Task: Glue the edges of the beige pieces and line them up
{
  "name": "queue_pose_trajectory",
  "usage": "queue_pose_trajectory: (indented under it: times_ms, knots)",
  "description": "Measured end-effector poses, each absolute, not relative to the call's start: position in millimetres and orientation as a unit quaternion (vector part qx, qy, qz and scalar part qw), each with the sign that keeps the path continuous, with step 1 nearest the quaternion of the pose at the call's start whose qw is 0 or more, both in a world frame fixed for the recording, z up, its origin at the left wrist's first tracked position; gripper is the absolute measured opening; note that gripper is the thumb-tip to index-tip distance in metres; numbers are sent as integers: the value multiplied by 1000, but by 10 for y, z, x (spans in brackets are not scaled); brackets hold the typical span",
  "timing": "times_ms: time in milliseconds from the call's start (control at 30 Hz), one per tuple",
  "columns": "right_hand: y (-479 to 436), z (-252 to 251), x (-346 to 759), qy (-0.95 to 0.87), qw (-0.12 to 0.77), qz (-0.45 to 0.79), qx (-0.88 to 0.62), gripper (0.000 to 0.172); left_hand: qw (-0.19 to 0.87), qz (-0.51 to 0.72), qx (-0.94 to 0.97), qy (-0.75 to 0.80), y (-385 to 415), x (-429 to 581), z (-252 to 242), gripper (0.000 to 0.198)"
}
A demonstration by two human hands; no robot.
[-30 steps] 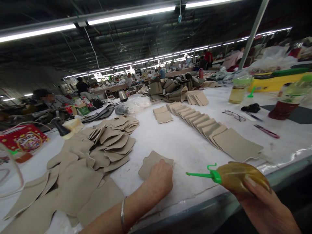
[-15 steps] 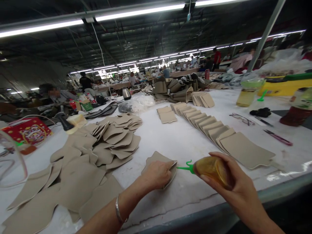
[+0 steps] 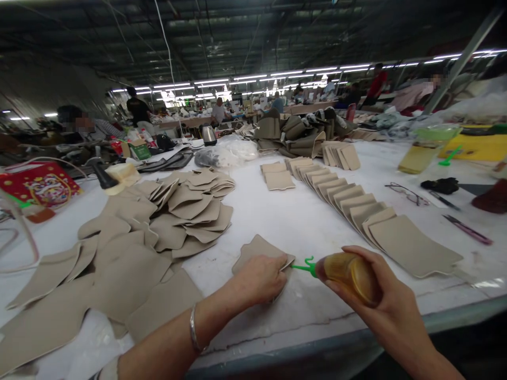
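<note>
One bottle (image 3: pixel 336 270) moved closer (right hand (image 3: pixel 390 295)), one panel (image 3: pixel 257 247), left hand (image 3: pixel 259 278)

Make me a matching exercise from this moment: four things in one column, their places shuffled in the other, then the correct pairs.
Things:
1. amber bottle
2. bracelet
3. glasses
4. red box

Places:
A. at the picture's left edge
B. around the left wrist
C. on the white table, right of the row of beige pieces
D. in the right hand

Pairs: 1-D, 2-B, 3-C, 4-A.
</note>
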State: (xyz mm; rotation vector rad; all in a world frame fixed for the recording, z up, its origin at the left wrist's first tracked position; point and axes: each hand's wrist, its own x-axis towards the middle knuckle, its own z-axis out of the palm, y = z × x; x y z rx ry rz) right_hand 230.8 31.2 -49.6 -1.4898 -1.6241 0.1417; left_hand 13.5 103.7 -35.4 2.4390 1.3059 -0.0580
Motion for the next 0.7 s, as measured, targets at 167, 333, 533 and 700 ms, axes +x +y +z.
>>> queue_pose_trajectory:
  times_ms: [167, 333, 533, 700]
  knots:
    - [320, -508, 2344, -641, 457, 63, -613, 49, 178, -21, 864, 470, 1023, 140, -388, 41]
    - [313, -544, 2399, -644, 441, 133, -611, 46, 179, -25, 864, 469, 996, 147, -404, 43]
    - [316, -550, 2417, -601, 471, 150, -628, 50, 204, -31, 864, 459, 998, 117, -344, 52]
    - [238, -545, 2341, -579, 483, 224, -618, 43, 225, -46, 869, 439, 1023, 85, -335, 55]
